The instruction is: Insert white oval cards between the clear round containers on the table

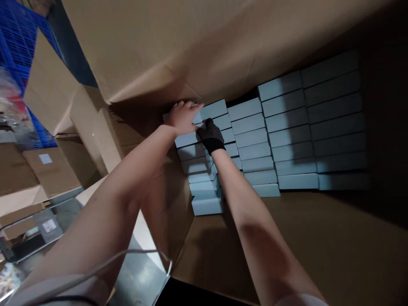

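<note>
My left hand [184,118] is bare and reaches into a large cardboard carton. Its fingers curl over the far end of a small pale box [196,117] at the upper left of the stacks, with the thumb on the near side. Close beside it, my right hand [212,134] wears a black dotted glove. The gloved fingers are bent in against the neighbouring boxes, and what they pinch, if anything, is hidden. Below both hands, a column of small pale boxes [207,206] runs down the carton's left wall, some of them uneven.
More pale boxes [291,127] stand in tight rows to the right, partly in shadow. The carton's wall [204,42] rises along the far side. Outside on the left are an open carton [51,93], a blue crate [19,38], and a grey tray [32,250]. A cable [127,251] crosses my left forearm.
</note>
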`<state>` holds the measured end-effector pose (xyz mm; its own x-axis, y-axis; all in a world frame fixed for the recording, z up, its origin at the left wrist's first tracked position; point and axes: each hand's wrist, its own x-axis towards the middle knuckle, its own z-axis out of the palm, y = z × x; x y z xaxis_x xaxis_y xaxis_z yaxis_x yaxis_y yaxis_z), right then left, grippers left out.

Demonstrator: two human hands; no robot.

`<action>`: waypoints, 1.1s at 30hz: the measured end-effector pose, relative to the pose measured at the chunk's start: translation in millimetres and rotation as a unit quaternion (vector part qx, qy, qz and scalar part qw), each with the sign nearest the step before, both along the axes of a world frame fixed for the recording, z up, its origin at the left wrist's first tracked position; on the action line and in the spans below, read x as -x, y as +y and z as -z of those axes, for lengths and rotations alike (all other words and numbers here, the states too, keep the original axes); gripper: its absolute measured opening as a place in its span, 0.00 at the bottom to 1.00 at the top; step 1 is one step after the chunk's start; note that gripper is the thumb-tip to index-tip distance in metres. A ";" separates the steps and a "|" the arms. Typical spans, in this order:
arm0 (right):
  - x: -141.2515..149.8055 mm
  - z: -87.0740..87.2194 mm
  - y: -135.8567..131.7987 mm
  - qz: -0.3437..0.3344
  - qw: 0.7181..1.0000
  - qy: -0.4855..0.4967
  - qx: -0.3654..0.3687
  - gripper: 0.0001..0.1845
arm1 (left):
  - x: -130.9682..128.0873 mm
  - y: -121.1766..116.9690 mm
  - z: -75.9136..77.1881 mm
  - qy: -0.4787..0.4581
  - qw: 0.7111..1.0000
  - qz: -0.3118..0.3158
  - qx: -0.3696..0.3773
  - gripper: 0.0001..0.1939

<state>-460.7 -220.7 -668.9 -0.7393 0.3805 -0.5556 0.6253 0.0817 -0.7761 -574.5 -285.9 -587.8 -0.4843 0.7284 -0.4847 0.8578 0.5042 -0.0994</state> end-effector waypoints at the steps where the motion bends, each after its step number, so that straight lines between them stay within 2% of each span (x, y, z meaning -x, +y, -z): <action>1: 3.3 -0.3 2.5 -0.007 1.000 0.000 -0.003 0.25 | -3.0 8.0 1.4 0.011 1.000 -0.010 0.002 0.41; 4: 4.5 2.9 6.8 -0.023 1.000 -0.002 -0.007 0.26 | -12.8 25.5 11.4 0.023 0.999 -0.039 -0.003 0.40; 6: -2.6 8.5 6.7 -0.031 0.999 -0.010 0.007 0.27 | -17.2 27.5 20.1 0.005 1.000 -0.029 -0.007 0.39; 8: -12.6 15.6 4.7 -0.026 0.999 -0.006 0.042 0.32 | -17.9 20.3 26.9 -0.023 0.999 0.004 -0.024 0.37; 11: -24.2 23.4 -2.0 0.007 0.994 0.024 0.110 0.42 | -17.3 -4.6 32.0 -0.032 0.994 0.037 -0.095 0.36; 12: -26.1 24.0 -5.4 0.013 0.992 0.034 0.119 0.43 | -19.1 -14.9 33.3 -0.014 0.992 0.017 -0.123 0.36; 14: -27.6 21.8 -14.1 0.018 0.994 0.043 0.104 0.42 | -27.9 -35.1 37.1 0.057 0.980 -0.090 -0.168 0.33; 16: -28.0 16.1 -24.7 0.028 0.996 0.040 0.070 0.41 | -40.1 -51.7 43.7 0.130 0.947 -0.223 -0.190 0.30; 18: -28.9 9.2 -35.5 0.041 0.998 0.031 0.044 0.42 | -48.3 -62.7 51.7 0.161 0.921 -0.295 -0.198 0.31; 22: -27.8 0.5 -50.3 0.007 0.999 0.047 0.012 0.41 | -40.5 -71.0 63.5 0.130 0.932 -0.283 -0.187 0.33; 25: -16.2 4.4 -54.9 0.012 0.997 0.070 -0.011 0.38 | -35.3 -71.5 68.3 0.104 0.938 -0.293 -0.154 0.32; 28: 0.8 17.7 -58.1 0.054 0.995 0.078 -0.030 0.37 | -45.5 -70.2 78.4 0.100 0.920 -0.343 -0.158 0.33; 31: 9.9 35.5 -60.0 0.026 0.997 0.077 -0.010 0.35 | -53.7 -68.6 98.0 0.103 0.905 -0.374 -0.172 0.36; 33: 7.9 46.4 -58.2 -0.006 0.998 0.069 0.008 0.35 | -50.9 -67.3 112.6 0.102 0.906 -0.374 -0.169 0.38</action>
<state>-468.6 -278.9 -715.3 -0.8133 0.3639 -0.4540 0.5116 0.0756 -0.8559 -523.6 -353.2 -700.4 -0.9583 0.2489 -0.1402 0.2440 0.9684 0.0513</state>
